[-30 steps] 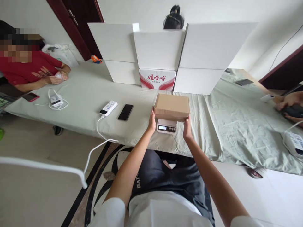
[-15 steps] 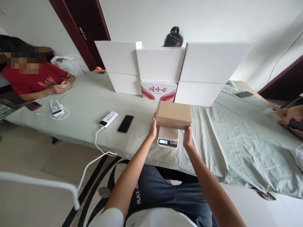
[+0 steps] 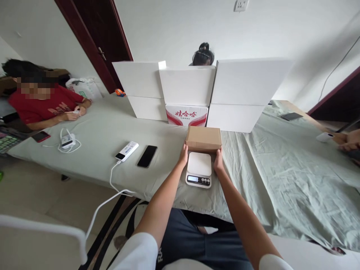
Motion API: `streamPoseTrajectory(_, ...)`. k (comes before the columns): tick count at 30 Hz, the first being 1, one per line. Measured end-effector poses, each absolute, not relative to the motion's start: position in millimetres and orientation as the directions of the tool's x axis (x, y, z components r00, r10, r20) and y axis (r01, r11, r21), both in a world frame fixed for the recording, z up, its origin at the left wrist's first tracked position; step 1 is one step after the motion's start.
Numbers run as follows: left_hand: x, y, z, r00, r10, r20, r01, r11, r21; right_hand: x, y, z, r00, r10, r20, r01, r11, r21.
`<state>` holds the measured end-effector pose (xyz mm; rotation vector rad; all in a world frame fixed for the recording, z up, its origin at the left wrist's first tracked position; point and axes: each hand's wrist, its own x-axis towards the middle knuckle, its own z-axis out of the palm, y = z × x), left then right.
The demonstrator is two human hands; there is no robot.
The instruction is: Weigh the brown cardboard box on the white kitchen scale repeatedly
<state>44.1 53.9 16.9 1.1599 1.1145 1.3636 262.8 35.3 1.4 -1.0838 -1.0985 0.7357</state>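
Observation:
A brown cardboard box (image 3: pixel 203 138) is held between my two hands, just behind a white kitchen scale (image 3: pixel 199 165). My left hand (image 3: pixel 183 154) presses against the box's left side, and my right hand (image 3: pixel 218 160) grips its right side near the lower front corner. The scale's whole weighing plate shows, with nothing on it, and its small display is lit. Whether the box's underside touches the tablecloth I cannot tell.
Stacked white boxes and a red-and-white printed carton (image 3: pixel 187 114) stand behind the cardboard box. A white power bank (image 3: pixel 127 151) with a cable and a black phone (image 3: pixel 147 156) lie to the left. A person in red (image 3: pixel 53 103) sits far left; another person's hand (image 3: pixel 351 139) is at the right edge.
Both hands have moved the cardboard box away from me, off the scale to the spot behind it. The weighing plate is uncovered now, and the view has tilted upward slightly.

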Motion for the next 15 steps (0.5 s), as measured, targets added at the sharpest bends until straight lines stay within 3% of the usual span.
streamPoseTrajectory(6, 42.9, 57.2, 18.1, -0.147, 0.989, 0.015, 0.005, -0.014, 1.000, 262.9, 36.3, 1.6, 0.321, 0.892, 0.319, 0.015, 0.332, -0.943)
streamPoseTrajectory(15, 43.1, 57.6, 14.4, -0.168, 0.985, 0.035, 0.016, -0.032, 0.999, 261.8, 33.4, 3.0, 0.312, 0.898, 0.310, 0.022, 0.319, -0.947)
